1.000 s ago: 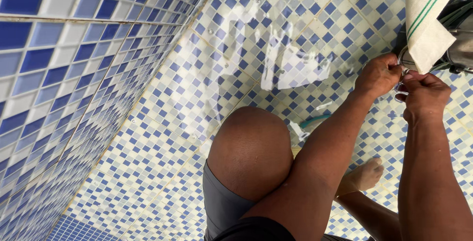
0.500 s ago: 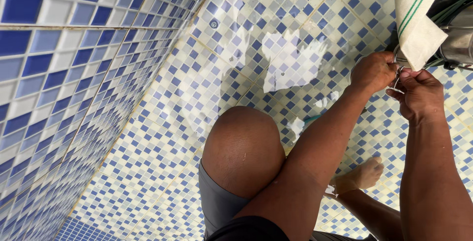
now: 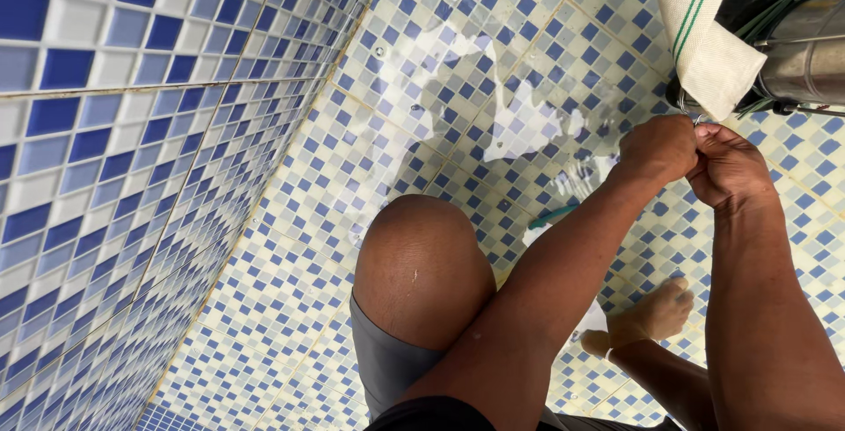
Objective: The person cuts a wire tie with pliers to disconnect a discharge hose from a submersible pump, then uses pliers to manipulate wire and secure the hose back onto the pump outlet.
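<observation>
Left hand: the left hand [image 3: 658,147] sits at about two o'clock in the view, fingers curled tight together, pinching a small metal ring [image 3: 693,116] that shows just above its knuckles.
Right hand: the right hand [image 3: 729,167] touches the left one from the three o'clock side, fingers likewise bunched and gripping at the same spot; what lies inside its grip cannot be told.
Ring: it hangs at the lower edge of the cloth, at one o'clock from the two hands, mostly hidden by the fingers.
Container: a steel cylinder [image 3: 810,61] lies on its side at the two o'clock edge of the view, with dark green hose [image 3: 757,13] coiled around its near end; its opening and contents are out of sight.
Cloth: a cream cloth [image 3: 704,30] with green stripes hangs from the top edge, draped in front of the cylinder, its lower corner just above the hands.
Body: a bent knee [image 3: 422,264] in grey shorts is at six o'clock; a bare foot [image 3: 651,316] rests at five o'clock.
Floor: the mosaic floor [image 3: 352,158] of small blue, pale and white tiles carries a wet puddle [image 3: 519,118] at twelve o'clock.
Wall: a tiled wall [image 3: 106,132] in darker blue and white rises at nine o'clock, meeting the floor along a slanted seam.
</observation>
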